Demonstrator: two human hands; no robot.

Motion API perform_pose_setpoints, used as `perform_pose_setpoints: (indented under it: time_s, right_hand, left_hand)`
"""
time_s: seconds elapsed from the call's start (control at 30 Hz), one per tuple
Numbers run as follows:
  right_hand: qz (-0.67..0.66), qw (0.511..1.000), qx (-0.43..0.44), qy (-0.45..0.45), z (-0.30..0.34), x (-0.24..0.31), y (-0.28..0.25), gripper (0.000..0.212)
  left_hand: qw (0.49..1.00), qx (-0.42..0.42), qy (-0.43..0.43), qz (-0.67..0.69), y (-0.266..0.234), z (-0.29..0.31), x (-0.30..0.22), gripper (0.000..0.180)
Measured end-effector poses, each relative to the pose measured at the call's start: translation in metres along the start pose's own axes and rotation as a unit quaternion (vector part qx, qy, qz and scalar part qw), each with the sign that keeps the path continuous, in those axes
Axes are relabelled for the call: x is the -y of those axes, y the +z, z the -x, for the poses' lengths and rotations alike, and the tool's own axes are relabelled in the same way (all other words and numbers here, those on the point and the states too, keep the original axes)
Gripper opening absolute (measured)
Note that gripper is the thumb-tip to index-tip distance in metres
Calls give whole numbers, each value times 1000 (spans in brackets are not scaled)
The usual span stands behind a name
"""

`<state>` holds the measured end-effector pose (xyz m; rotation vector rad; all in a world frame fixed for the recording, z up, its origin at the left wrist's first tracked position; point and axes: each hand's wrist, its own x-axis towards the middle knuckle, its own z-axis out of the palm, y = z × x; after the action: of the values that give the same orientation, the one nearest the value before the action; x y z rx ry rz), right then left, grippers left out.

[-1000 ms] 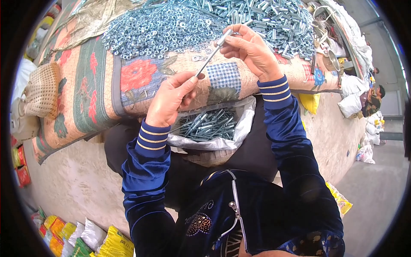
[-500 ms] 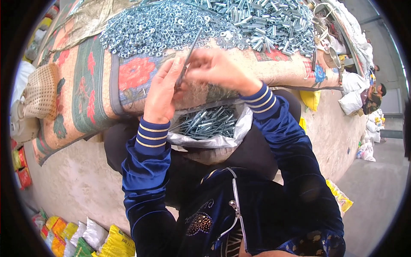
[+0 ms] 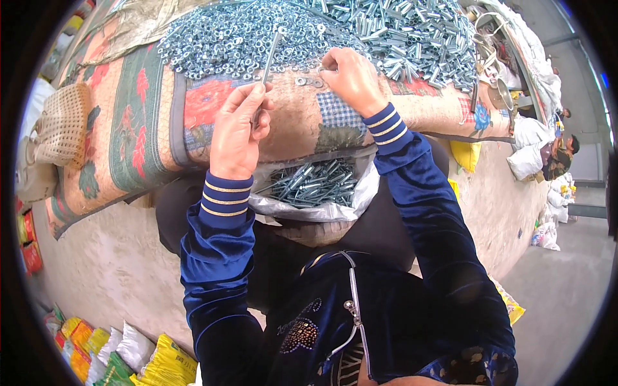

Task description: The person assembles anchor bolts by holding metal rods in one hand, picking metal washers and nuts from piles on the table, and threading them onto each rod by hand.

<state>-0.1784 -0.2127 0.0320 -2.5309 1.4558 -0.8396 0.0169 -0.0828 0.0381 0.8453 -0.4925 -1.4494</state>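
Note:
My left hand (image 3: 240, 132) is closed round the lower part of a long thin metal bolt (image 3: 271, 58), which points up and away over the pile of nuts (image 3: 222, 45). To its right, my right hand (image 3: 354, 80) reaches to the near edge of the heap with thumb and fingers pinched together. Whatever sits in that pinch is too small to make out. Flat washers (image 3: 309, 82) lie just left of those fingertips. Below both hands, a white sack (image 3: 368, 193) at my knees holds many assembled bolts (image 3: 312, 183).
Metal tube sleeves (image 3: 418, 42) are heaped at the far right of the patterned, padded cover (image 3: 290, 122). A woven basket-like thing (image 3: 64, 125) stands at the left edge. Yellow bags (image 3: 166, 360) lie on the floor at lower left. Other people sit at far right.
My hands, close together at the bolt before, are now apart. The right has moved right and away to the washers. The left keeps the bolt, slightly lower.

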Motion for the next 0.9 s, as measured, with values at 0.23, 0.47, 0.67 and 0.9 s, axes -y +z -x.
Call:
perform_pose_setpoints:
  time_s: [0.23, 0.47, 0.67, 0.9]
  right_hand:
    - [-75, 992, 102, 30, -13, -1, -9, 11]
    - [-13, 997, 66, -41, -23, -5, 12, 17]
    - [-32, 999, 32, -26, -19, -2, 1, 13]
    - [-599, 785, 112, 106, -18, 17, -29, 18]
  left_hand:
    - [1000, -5, -4, 5, -4, 0, 0, 17]
    - [1000, -4, -8, 3, -2, -3, 0, 17]
    - [999, -2, -25, -22, -2, -1, -1, 15]
    - [995, 21, -80, -64, 7, 3, 5, 14]
